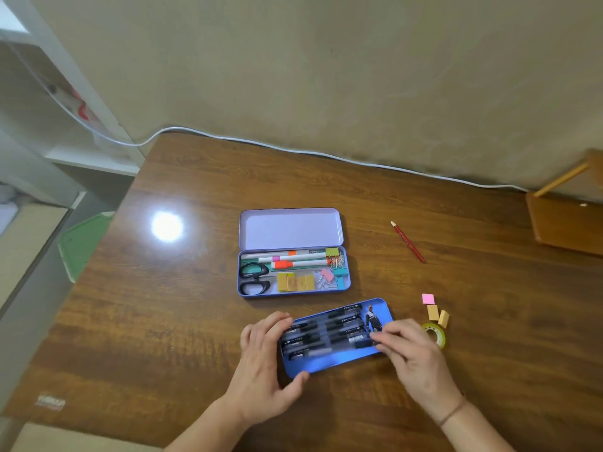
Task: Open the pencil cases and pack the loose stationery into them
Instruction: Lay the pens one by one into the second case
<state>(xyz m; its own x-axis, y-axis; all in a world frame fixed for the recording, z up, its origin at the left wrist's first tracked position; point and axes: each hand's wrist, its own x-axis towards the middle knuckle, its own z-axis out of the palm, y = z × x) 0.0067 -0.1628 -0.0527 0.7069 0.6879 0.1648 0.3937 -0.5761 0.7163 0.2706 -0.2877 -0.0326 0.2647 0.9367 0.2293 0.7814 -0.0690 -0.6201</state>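
Head view: left hand (264, 357) gripped blue case (336, 337) low center, thumb on its near edge; right hand (412, 353) pinched its right end. Best pry evenly with the case steadied. Lilac case (293, 252) center lay open, holding scissors (253, 278), markers, clips. Pencil (408, 242), erasers (437, 313), tape (435, 334) loose at right.

**Where Things Sit Around the Hands**

The blue metal pencil case (336, 337) lies on the brown wooden table (182, 321), between the left hand (266, 357) and the right hand (412, 353). Black pens (323, 334) lie side by side in it. Behind the hands, farther away, sits the open purple metal pencil case (293, 252), with black-handled scissors (254, 278), markers (293, 260) and small clips (336, 270) inside. Just right of the right hand lies a yellow-green roll of tape (435, 334). Behind that roll lie three small square blocks (435, 309). A red wooden pencil (408, 242) lies farther back, to the right.
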